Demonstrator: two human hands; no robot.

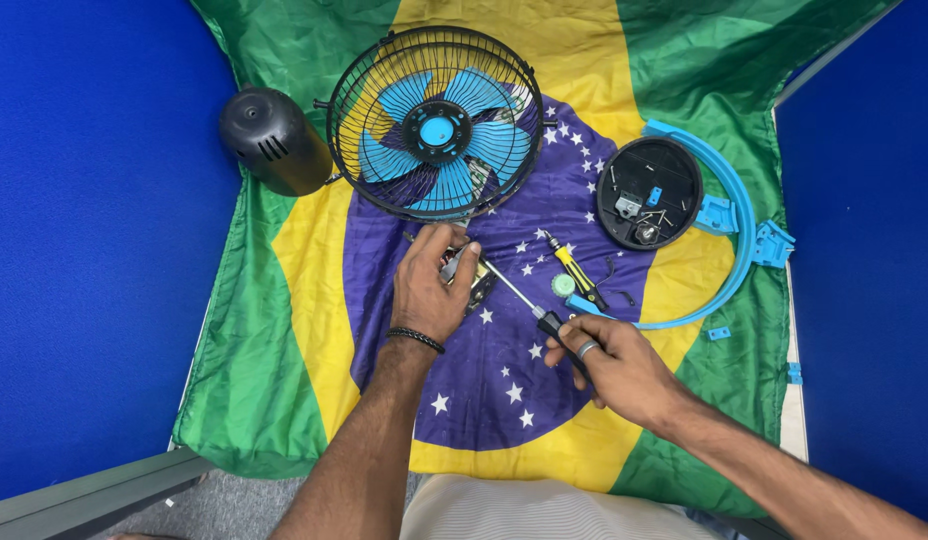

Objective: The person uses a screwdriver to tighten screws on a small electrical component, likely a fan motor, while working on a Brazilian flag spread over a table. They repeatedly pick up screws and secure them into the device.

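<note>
My left hand (432,285) rests on a small metal motor part (477,283) lying just below the fan, fingers curled over it. My right hand (609,362) grips the black handle of a long screwdriver (519,298), whose shaft points up-left toward that part. The black wire fan cage (354,150) with blue blades (439,130) lies flat above my left hand. All of this sits on a green, yellow and blue flag cloth (284,330).
A black motor cover (272,140) lies left of the fan. A round black base (649,192) holding loose screws sits at right, ringed by a blue curved bracket (744,230). A yellow-handled screwdriver (576,270), a small green knob (563,286) and small blue pieces (719,333) lie nearby.
</note>
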